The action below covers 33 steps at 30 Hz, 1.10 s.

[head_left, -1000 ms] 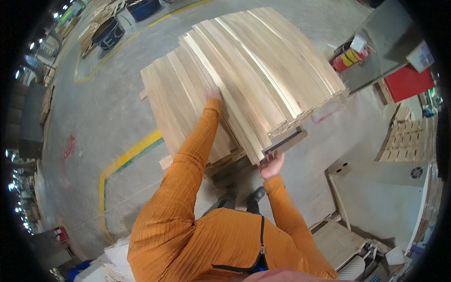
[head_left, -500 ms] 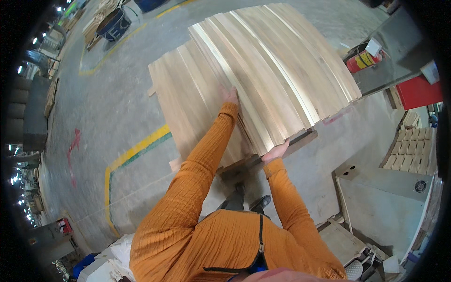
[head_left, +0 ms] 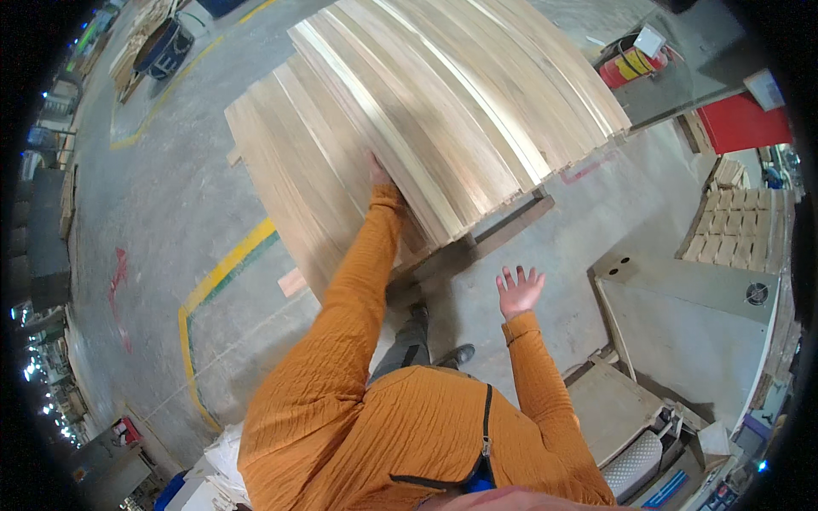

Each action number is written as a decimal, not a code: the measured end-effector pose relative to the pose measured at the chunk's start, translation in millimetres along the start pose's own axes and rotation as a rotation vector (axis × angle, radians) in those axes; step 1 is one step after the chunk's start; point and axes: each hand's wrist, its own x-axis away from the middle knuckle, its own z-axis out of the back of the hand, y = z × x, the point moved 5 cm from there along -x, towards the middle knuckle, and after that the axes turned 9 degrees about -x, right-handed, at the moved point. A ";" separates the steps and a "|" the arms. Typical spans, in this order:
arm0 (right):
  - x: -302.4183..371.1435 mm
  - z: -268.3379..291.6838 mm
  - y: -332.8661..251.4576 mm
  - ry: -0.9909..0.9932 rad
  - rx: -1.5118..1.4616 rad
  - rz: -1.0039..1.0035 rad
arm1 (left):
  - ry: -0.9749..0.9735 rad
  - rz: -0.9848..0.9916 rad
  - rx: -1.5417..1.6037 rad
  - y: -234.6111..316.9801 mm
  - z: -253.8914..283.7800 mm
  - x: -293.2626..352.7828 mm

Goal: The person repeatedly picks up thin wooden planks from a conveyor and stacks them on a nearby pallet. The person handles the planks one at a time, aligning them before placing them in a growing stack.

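Note:
A broad stack of pale wooden boards (head_left: 443,111) lies in front of me, its right part standing higher than its left part. My left hand (head_left: 380,173) reaches in at the step between the two levels and rests against the side of the higher boards; most of its fingers are hidden. Off the near edge of the stack, my right hand (head_left: 520,292) is in the air with its fingers spread, holding nothing. Under the boards shows a dark wooden support beam (head_left: 511,228).
A red fire extinguisher (head_left: 629,68) stands past the stack's right side, near a red box (head_left: 744,122). At right are a grey machine cabinet (head_left: 690,315) and stacked wood pieces (head_left: 734,228). A dark bucket (head_left: 164,49) stands far left, beyond a yellow floor line (head_left: 226,266).
My right hand has come away from the near edge of the boards, back toward me, and opened. My left hand stays at the step in the stack. The view has shifted.

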 end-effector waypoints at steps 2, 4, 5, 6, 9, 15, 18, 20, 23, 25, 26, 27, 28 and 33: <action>10.0 35.1 -2.6 -0.023 0.042 -0.032 | 0.004 0.140 0.083 -13.2 1.5 6.3; 14.7 61.0 7.2 -0.022 0.136 -0.071 | 0.152 -0.001 -0.147 -2.2 14.2 9.1; 16.2 76.1 11.8 -0.013 0.221 -0.094 | 0.267 0.035 -0.258 -1.3 23.4 14.4; 17.4 93.1 12.7 0.027 0.318 -0.096 | 0.202 0.061 -0.195 -3.2 24.9 22.1; 18.1 124.9 17.3 -0.268 1.209 -0.044 | 0.052 0.336 -0.084 -25.2 32.3 73.7; 5.7 194.4 10.8 -0.697 2.005 -0.031 | -0.152 0.360 -0.456 -88.9 56.6 306.1; -10.7 220.5 2.1 -0.696 1.853 0.143 | -0.391 0.261 -0.809 -101.3 87.5 430.8; -18.2 236.0 -1.3 -0.829 1.727 0.250 | -0.412 0.245 -1.173 -104.1 118.4 495.3; -26.8 270.8 -11.5 -0.875 1.662 0.279 | -0.231 0.299 -1.292 -99.8 160.4 568.9; -25.0 304.9 -13.2 -0.879 1.787 0.220 | -0.042 0.402 -1.243 -92.8 189.0 612.5; -24.2 326.6 -18.6 -0.853 1.933 0.167 | 0.040 0.359 -1.157 -89.3 196.6 633.6; -27.4 343.8 -23.3 -0.774 2.115 0.104 | 0.140 0.371 -1.081 -84.6 208.5 653.6; -19.5 362.7 -22.1 -0.684 1.953 0.154 | 0.276 0.481 -1.017 -81.8 224.3 671.6; -2.9 404.0 -4.9 -1.138 2.108 0.022 | 0.642 0.294 -0.664 -43.0 276.7 724.9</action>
